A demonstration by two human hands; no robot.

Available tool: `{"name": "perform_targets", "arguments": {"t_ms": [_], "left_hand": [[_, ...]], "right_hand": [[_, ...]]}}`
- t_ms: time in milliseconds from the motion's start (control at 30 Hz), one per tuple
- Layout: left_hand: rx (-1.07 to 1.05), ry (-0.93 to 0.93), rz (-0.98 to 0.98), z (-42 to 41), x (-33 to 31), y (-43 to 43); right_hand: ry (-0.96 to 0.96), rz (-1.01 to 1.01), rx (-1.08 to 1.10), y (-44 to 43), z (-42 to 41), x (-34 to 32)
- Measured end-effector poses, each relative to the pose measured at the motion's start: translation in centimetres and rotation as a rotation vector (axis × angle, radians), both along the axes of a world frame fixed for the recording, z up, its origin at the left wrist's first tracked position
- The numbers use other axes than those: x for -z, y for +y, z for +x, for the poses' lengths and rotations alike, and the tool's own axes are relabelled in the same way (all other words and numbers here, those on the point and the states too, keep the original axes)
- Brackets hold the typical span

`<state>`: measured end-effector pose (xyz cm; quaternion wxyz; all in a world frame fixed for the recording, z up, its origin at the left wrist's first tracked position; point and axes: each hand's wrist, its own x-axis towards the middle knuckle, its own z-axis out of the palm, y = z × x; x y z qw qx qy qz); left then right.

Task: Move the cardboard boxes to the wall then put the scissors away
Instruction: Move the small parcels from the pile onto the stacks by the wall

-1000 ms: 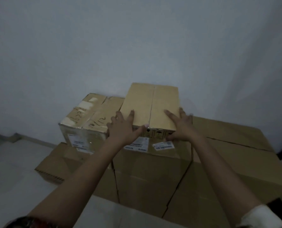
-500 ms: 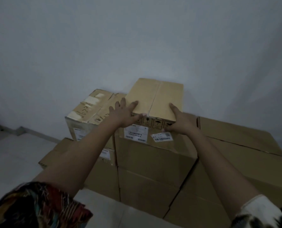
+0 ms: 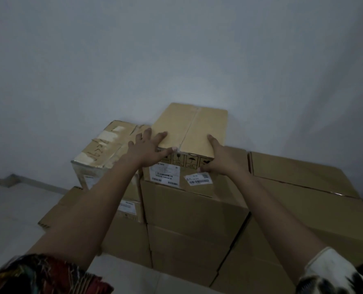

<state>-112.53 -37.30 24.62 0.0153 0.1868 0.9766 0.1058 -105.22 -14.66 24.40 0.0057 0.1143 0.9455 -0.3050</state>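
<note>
**Top box: both hands on the near end, wall dead ahead**

The top box (image 3: 189, 128) sits on the stack (image 3: 193, 204) with its long axis pointing straight at the wall (image 3: 176, 60). Its far end looks close to the wall, but I can't resolve contact in this light. You're holding the end farthest from the wall, so the whole box lies wallward of your fingers (image 3: 148, 133).

Left hand (image 3: 146, 149): fingers spread flat on the top panel at the corner away from the wall, thumb along the top edge. It's pressing, not gripping.

Right hand (image 3: 223, 158): on the other corner away from the wall, one finger straight along the top and the thumb on the labelled face. The remaining fingers are hidden, so I can't tell if they wrap the side.

Both hands are about equally far from the wall; neither leads. My read is that this is a push along the long axis. Uneven pressure would likely yaw the box toward the taped box (image 3: 104, 149), which sits just beside it and about as far from the wall.

Scissors are not in view.
</note>
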Motion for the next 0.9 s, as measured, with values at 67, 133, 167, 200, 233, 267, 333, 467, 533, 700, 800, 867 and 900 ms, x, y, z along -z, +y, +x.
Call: {"name": "perform_targets", "arguments": {"t_ms": [67, 133, 167, 200, 233, 267, 333, 467, 533, 700, 800, 867, 900], "left_hand": [[-0.009, 0.021, -0.007, -0.1, 0.2, 0.1], [-0.013, 0.047, -0.023, -0.1, 0.3, 0.2], [-0.012, 0.061, -0.032, -0.1, 0.4, 0.2], [-0.012, 0.078, -0.042, 0.0, 0.4, 0.3], [-0.015, 0.096, -0.052, 0.0, 0.6, 0.5], [-0.019, 0.120, -0.060, 0.2, 0.6, 0.6], [-0.017, 0.181, -0.066, 0.6, 1.1, 1.0], [0.071, 0.347, 0.024, 2.4, 1.8, 2.0], [0.175, 0.395, 0.078, 3.4, 1.9, 2.9], [0.381, 0.400, 0.136, 5.8, 1.5, 6.6], [0.447, 0.386, 0.224, 7.0, 1.0, 9.0], [0.484, 0.390, 0.264, 7.8, 0.8, 10.5], [0.512, 0.377, 0.283, 8.4, 0.7, 11.7]], "right_hand": [[-0.004, -0.006, 0.001, -0.1, 0.0, -0.1], [-0.014, -0.008, -0.004, 0.0, 0.0, -0.3], [-0.017, -0.005, -0.006, -0.1, 0.0, -0.3], [-0.016, 0.005, -0.004, -0.1, 0.1, -0.4], [-0.010, 0.023, 0.004, -0.1, 0.3, -0.4], [-0.001, 0.048, 0.016, -0.2, 0.5, -0.5], [0.024, 0.139, 0.025, -0.3, 1.0, -0.4], [0.126, 0.405, -0.035, -0.6, 2.0, -0.3], [0.172, 0.428, -0.053, -0.7, 2.6, -0.1], [0.271, 0.223, 0.022, -0.4, 4.4, 0.0], [0.322, 0.135, 0.120, 0.9, 6.5, -0.3], [0.323, 0.161, 0.151, 1.7, 8.1, -0.4], [0.307, 0.173, 0.187, 2.4, 9.3, -0.4]]}}
